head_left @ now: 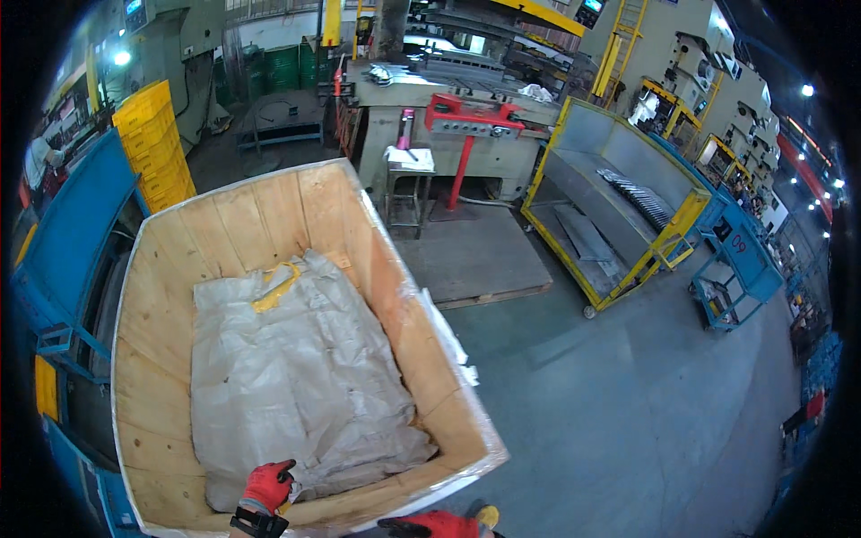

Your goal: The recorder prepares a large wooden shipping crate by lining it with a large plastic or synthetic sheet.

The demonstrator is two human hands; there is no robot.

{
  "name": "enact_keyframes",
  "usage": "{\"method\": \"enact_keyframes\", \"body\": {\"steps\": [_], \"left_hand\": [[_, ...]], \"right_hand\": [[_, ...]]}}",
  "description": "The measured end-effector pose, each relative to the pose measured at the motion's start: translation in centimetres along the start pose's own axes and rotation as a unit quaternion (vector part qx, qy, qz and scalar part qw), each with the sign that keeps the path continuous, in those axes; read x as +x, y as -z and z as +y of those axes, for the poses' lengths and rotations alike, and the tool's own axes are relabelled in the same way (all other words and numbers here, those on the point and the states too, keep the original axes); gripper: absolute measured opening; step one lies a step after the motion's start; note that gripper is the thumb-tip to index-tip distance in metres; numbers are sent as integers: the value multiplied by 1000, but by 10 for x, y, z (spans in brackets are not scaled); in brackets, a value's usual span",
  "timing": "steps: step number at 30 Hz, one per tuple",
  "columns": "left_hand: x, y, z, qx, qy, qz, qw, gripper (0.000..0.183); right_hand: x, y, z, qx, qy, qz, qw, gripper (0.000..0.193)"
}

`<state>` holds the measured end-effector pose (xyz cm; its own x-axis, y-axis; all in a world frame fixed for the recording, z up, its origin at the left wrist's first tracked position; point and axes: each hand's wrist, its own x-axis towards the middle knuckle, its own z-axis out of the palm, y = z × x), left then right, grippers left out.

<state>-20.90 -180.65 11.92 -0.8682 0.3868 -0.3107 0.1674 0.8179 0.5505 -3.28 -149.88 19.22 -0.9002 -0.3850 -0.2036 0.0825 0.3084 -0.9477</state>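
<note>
- Head view: the left hand [267, 486], in a red glove, closes on the near edge of the grey woven sack [296, 377] lying inside the wooden crate [161, 296].
- The right hand [430, 524], also gloved, sits just outside the crate's near rim; its grip cannot be told.

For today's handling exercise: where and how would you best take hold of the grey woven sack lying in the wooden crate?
Probably grip the grey woven sack at its near bottom corner, where the left hand already touches it, coming from the crate's near side. The sack lies flat and limp, so a gathered corner offers the best purchase. The yellow strap lies farther off.
</note>
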Motion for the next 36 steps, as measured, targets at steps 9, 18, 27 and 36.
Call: {"method": "enact_keyframes", "body": {"steps": [9, 18, 27, 36], "left_hand": [[58, -117, 300, -65, 47, 44, 996, 57], [146, -220, 394, 47, 161, -22, 986, 80], [209, -290, 412, -75, 153, -96, 981, 59], [381, -146, 512, -149, 83, 53, 984, 51]], "right_hand": [[-278, 170, 91, -140, -251, 79, 955, 41], [-266, 333, 79, -214, -162, 187, 945, 43], [-221, 507, 149, -236, -270, 104, 928, 44], [-145, 737, 233, -390, -130, 8, 912, 47]]}}
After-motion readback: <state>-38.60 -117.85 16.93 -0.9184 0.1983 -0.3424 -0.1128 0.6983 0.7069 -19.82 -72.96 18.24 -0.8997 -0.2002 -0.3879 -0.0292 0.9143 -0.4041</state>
